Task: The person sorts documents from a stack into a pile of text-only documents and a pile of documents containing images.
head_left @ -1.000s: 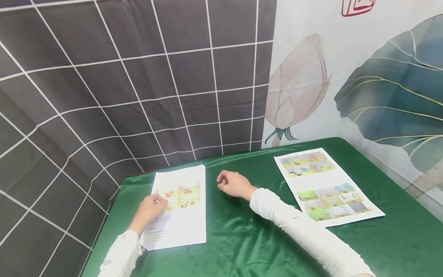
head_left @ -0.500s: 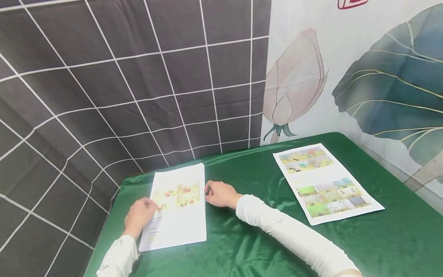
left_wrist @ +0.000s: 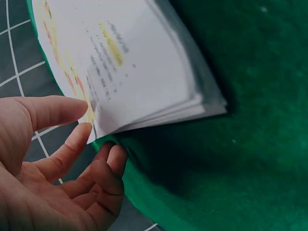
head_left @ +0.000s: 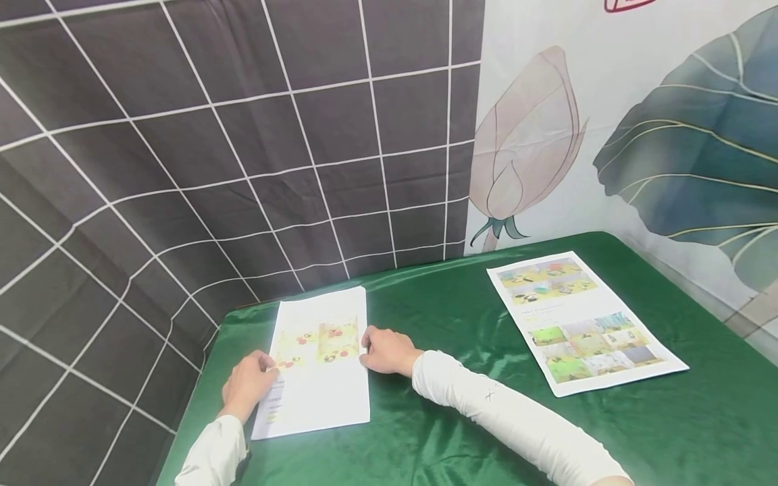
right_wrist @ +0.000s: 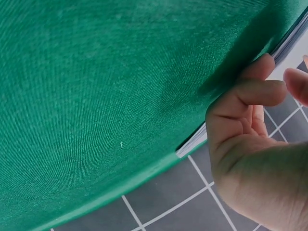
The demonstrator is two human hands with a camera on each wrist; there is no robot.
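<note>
A stack of printed paper sheets (head_left: 322, 398) lies on the green cloth, its top page showing text and food-like pictures. At its left edge, my left hand (head_left: 248, 385) pinches the sheets between thumb and index finger. In the left wrist view that hand (left_wrist: 67, 154) has its other fingers bent below the paper (left_wrist: 149, 72), whose corner layers fan slightly apart. On the opposite edge, my right hand (head_left: 389, 351) holds the stack with thumb and curled fingers. The right wrist view has this hand (right_wrist: 250, 139) covering part of the stack's thin side (right_wrist: 192, 142).
A second printed paper (head_left: 589, 324) with rows of coloured pictures lies to the right. The green cloth (head_left: 450, 432) covers the table. Behind it hang a dark grid-patterned curtain (head_left: 340, 128) and a white one with a lotus bud (head_left: 529, 142).
My right hand has moved left and toward me, from over the cloth to the stack's right edge. My left hand has shifted slightly down and left, from over the page to its left edge.
</note>
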